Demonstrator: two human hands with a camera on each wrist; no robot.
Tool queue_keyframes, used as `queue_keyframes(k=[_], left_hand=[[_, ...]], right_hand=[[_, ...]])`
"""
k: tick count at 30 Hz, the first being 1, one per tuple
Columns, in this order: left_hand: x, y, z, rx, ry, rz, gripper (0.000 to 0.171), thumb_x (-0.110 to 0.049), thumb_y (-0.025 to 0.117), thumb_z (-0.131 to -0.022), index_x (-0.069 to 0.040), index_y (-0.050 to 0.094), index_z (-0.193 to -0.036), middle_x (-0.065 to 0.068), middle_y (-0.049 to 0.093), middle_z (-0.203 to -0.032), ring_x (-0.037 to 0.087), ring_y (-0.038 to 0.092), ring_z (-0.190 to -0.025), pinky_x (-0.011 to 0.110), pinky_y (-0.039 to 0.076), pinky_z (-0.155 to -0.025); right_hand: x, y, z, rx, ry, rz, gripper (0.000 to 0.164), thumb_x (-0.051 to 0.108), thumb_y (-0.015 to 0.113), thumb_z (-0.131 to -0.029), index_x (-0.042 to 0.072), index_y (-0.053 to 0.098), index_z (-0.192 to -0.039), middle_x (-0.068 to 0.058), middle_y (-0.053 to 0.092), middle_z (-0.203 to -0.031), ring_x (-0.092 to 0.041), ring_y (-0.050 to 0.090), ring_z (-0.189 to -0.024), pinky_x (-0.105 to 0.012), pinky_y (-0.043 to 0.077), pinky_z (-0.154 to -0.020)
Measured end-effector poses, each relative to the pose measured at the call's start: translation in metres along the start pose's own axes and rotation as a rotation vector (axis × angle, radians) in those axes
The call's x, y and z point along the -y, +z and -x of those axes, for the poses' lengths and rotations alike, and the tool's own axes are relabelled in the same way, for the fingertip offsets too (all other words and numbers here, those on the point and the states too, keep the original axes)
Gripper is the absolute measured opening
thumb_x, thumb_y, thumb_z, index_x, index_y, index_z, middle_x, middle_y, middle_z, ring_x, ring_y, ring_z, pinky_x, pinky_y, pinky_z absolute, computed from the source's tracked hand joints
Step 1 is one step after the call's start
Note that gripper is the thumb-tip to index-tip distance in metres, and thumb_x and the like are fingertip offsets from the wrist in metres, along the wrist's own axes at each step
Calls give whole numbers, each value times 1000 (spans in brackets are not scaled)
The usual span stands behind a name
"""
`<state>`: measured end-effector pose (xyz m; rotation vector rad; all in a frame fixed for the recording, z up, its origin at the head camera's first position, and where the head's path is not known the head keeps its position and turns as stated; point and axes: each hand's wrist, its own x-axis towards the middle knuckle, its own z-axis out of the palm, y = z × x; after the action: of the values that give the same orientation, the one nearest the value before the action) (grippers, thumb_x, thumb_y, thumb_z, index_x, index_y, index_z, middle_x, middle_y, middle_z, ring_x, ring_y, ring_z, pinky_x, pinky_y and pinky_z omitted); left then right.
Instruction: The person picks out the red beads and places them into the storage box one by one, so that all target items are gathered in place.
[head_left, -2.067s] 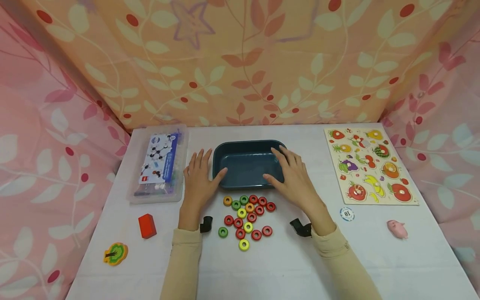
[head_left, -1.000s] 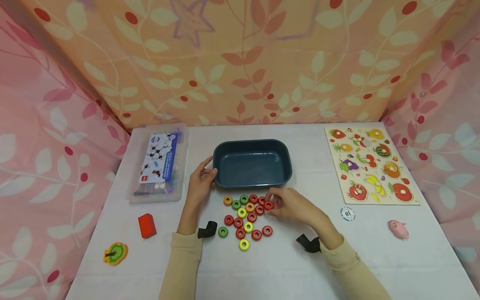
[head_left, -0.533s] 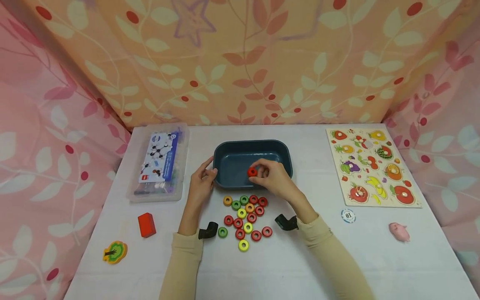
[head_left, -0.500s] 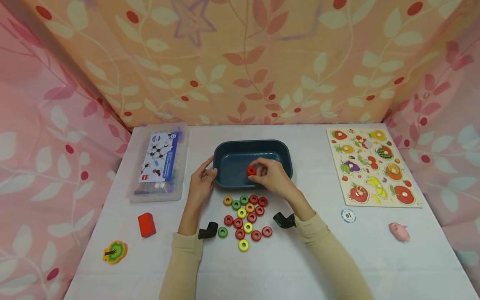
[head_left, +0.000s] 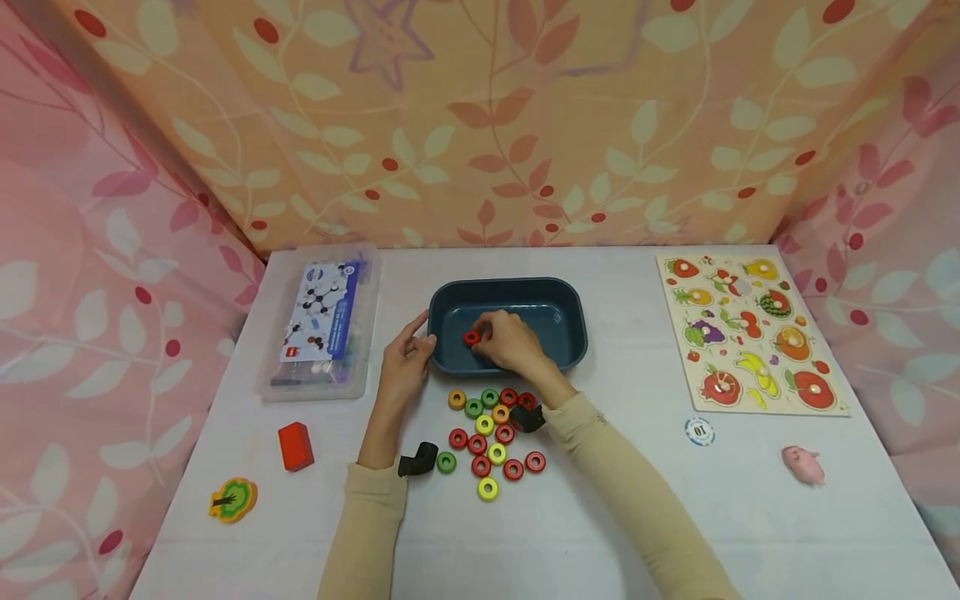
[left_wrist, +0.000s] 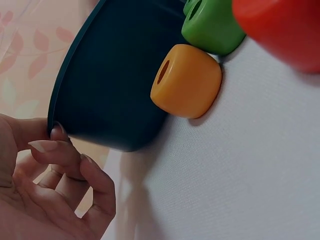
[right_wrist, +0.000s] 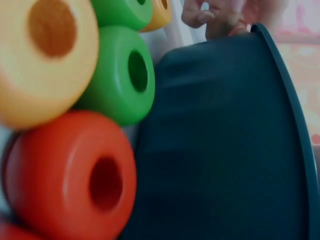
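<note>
A dark teal rectangular tray [head_left: 517, 364] stands in the middle of the table. My left hand [head_left: 405, 367] holds its left rim; the left wrist view shows the fingers [left_wrist: 60, 150] bent at that rim. Inside the tray, toward its left end, my right hand [head_left: 510, 340] pinches a red ring-shaped bead [head_left: 471, 338]. The tray's side hides that hand's fingers in the right wrist view. Several red, green, yellow and orange ring beads lie loose just in front of the tray, among them an orange bead [left_wrist: 185, 82] and a green bead [right_wrist: 122, 75].
A clear plastic case [head_left: 322, 325] lies at the back left, with a red block [head_left: 296, 447] and a tree-shaped piece [head_left: 233, 500] nearer. On the right are a fruit puzzle board [head_left: 750, 333], a round chip [head_left: 700, 432] and a pink toy pig [head_left: 802, 465].
From beside the tray, my right hand moved to the loose beads, picked up a red one and carried it left into the tray. My left hand shifted to grip the left rim.
</note>
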<state>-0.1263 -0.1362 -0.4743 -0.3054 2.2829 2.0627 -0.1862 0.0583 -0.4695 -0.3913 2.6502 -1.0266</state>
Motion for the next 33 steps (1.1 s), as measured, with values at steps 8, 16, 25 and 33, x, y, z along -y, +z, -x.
queue_keyframes(k=[8,16,25,33], left_hand=[[12,1,-3,-26,29,-19,44,-23,60,-102,-31,55,-144,1,50,-78,10,45,-57,22,38,-53],[13,2,-3,-20,36,-15,44,-24,61,-101,-32,54,-144,2,50,-77,11,45,-58,24,39,-54],[15,2,-3,-38,46,-22,43,-23,61,-101,-33,55,-143,1,48,-74,12,44,-56,24,39,-53],[10,1,-2,-22,9,-3,46,-19,60,-101,-29,53,-146,2,48,-74,14,45,-58,24,39,-54]], right_hand=[[0,3,-3,87,-158,-61,36,13,76,-90,8,69,-125,-7,72,-111,-19,67,-97,-38,54,-86],[-4,-7,16,21,-260,-120,33,17,74,-92,8,69,-123,-7,69,-120,-23,65,-110,-43,52,-94],[-3,-31,65,-22,-348,-175,24,23,75,-92,18,70,-115,7,69,-98,-11,62,-86,-34,53,-74],[-25,-34,104,115,-305,-184,27,19,76,-90,15,70,-117,7,70,-97,-11,63,-80,-28,52,-69]])
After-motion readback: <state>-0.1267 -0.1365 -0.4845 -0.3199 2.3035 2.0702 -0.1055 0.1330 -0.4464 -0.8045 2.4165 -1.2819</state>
